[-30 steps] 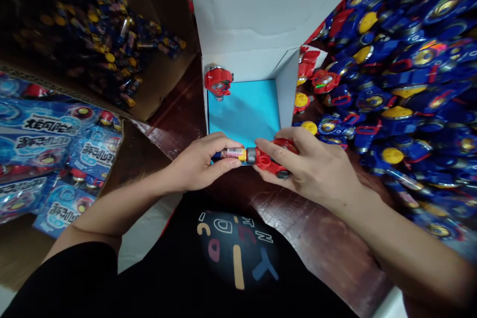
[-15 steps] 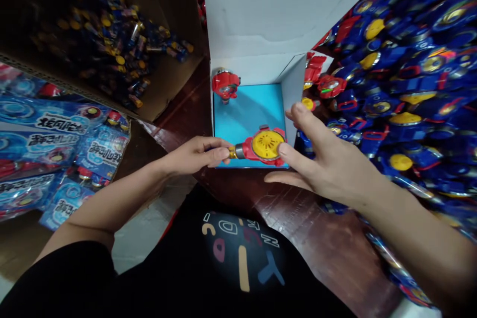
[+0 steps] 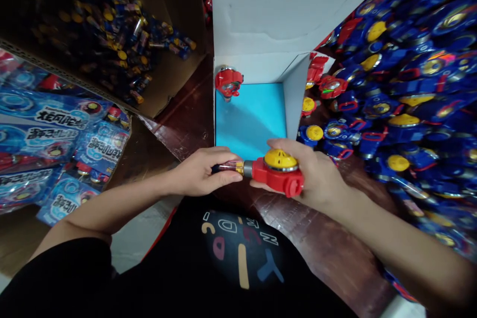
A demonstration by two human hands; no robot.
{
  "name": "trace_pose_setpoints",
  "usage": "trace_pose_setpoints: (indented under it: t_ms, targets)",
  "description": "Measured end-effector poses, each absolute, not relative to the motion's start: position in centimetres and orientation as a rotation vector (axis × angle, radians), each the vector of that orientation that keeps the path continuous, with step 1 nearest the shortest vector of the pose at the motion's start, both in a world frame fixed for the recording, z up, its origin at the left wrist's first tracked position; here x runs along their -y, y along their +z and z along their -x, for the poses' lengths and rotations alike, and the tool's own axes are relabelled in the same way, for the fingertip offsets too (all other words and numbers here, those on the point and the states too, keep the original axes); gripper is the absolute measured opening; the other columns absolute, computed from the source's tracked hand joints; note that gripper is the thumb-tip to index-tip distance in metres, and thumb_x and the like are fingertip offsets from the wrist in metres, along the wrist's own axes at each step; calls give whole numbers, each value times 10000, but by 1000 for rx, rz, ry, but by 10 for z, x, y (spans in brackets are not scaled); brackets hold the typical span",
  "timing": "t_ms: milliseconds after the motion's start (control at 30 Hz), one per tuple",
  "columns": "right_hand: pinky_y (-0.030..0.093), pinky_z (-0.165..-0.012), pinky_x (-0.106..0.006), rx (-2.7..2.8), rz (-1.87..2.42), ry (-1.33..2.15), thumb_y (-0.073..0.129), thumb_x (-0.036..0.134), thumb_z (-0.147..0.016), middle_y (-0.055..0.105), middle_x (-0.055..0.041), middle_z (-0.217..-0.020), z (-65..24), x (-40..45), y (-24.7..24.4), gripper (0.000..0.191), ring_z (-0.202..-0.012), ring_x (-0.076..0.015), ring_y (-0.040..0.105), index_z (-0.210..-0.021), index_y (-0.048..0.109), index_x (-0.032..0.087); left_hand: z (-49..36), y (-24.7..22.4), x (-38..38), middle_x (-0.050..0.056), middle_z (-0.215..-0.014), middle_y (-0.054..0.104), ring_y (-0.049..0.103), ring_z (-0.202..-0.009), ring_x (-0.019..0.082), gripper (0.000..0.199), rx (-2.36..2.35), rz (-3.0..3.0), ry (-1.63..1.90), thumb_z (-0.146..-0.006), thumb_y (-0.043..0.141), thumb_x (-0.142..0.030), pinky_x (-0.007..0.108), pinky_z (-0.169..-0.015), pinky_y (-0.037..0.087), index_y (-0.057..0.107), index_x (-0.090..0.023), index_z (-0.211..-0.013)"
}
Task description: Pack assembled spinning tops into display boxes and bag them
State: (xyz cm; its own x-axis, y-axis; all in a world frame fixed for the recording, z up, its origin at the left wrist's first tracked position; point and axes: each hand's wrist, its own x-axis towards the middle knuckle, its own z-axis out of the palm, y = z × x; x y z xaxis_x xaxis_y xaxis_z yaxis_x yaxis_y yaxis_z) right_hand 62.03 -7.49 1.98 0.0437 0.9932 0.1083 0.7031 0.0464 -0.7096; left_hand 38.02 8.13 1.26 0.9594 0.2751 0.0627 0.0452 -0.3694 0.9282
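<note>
My left hand (image 3: 206,171) pinches a dark tube with a yellow end (image 3: 230,167), lying level. The tube's right end meets the grey neck of a red toy with a yellow dome (image 3: 276,171). Around the right side of that toy my right hand (image 3: 313,169) is wrapped, its thumb side near the dome. Both hands are just in front of an open white box with a light blue bottom (image 3: 249,117). Another red toy (image 3: 228,82) stands in the box's back left corner.
At the upper left, a cardboard carton (image 3: 164,87) holds several small blue and yellow tubes (image 3: 139,32). Blue printed packages (image 3: 55,124) lie at the left. Blue toys (image 3: 413,84) are heaped at the right, with a few red ones (image 3: 331,87) beside the white box.
My right hand has closed around the red toy, which has tilted and moved slightly right and toward me. More of the tube now shows in my left hand.
</note>
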Motion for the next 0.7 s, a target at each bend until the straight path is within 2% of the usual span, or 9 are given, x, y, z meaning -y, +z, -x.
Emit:
trace_pose_setpoints:
  t_ms: [100,167,300,333,400,467,567,633,700]
  targets:
    - [646,-597,-369,1426,1697,932,867,710,-873,791,-33,-977,-615,76,11,761,-694,-229,760,-1422,552,286,-380,4,-82,86,-1056,747,716,-928,185,245,-58,-2453,666,-1127,652,-281,303,-835,607,687,-139,-1323]
    - [639,-601,-350,1256,1656,1068,870,708,-871,768,-17,-929,-614,75,7,760,-676,-206,737,-1400,550,266,-382,0,-87,91,-1111,757,737,-986,197,288,-25,-2584,750,-1142,621,-256,332,-896,632,636,-163,-1414]
    - [664,-682,-390,1193,1696,963,875,681,-877,781,-56,-1016,-614,74,6,798,-799,-237,769,-1460,530,259,-382,1,-94,157,-1292,739,743,-1164,250,558,-162,-2475,503,-1146,607,-516,388,-993,646,535,-154,-1565]
    - [665,-679,-396,1184,1707,926,895,676,-859,780,-62,-1021,-613,73,7,836,-798,-241,769,-1478,516,262,-383,1,-94,158,-1289,742,745,-1164,249,565,-189,-2433,458,-1150,587,-540,380,-983,645,543,-149,-1556]
    - [640,-592,-374,1086,1713,955,914,686,-833,752,-34,-924,-610,70,8,883,-671,-215,729,-1484,494,262,-384,-3,-91,125,-1199,766,749,-1083,229,428,-246,-2405,470,-1170,565,-477,359,-932,633,614,-159,-1451]
    - [566,-457,-326,915,1694,1116,879,742,-841,677,30,-765,-607,65,9,841,-487,-163,619,-1418,506,257,-387,-14,-87,93,-1109,778,730,-993,220,255,-291,-2473,622,-1166,576,-340,370,-894,609,666,-177,-1339]
    - [454,-342,-265,777,1691,1325,856,797,-828,604,71,-658,-605,57,9,778,-387,-126,517,-1291,542,255,-390,-33,-84,85,-1102,793,713,-981,238,246,-257,-2619,966,-1109,627,-195,405,-886,578,674,-193,-1350]
    - [445,-341,-250,788,1699,1347,881,779,-812,621,59,-687,-608,54,11,774,-416,-125,538,-1282,556,258,-389,-38,-86,80,-1135,803,727,-1007,238,280,-239,-2613,1020,-1101,684,-250,401,-898,580,671,-208,-1378]
    - [502,-396,-258,850,1690,1276,909,728,-816,670,33,-801,-611,55,14,793,-486,-125,584,-1351,546,268,-386,-35,-89,98,-1212,805,751,-1058,242,446,-316,-2505,866,-1091,733,-450,395,-925,600,643,-204,-1452]
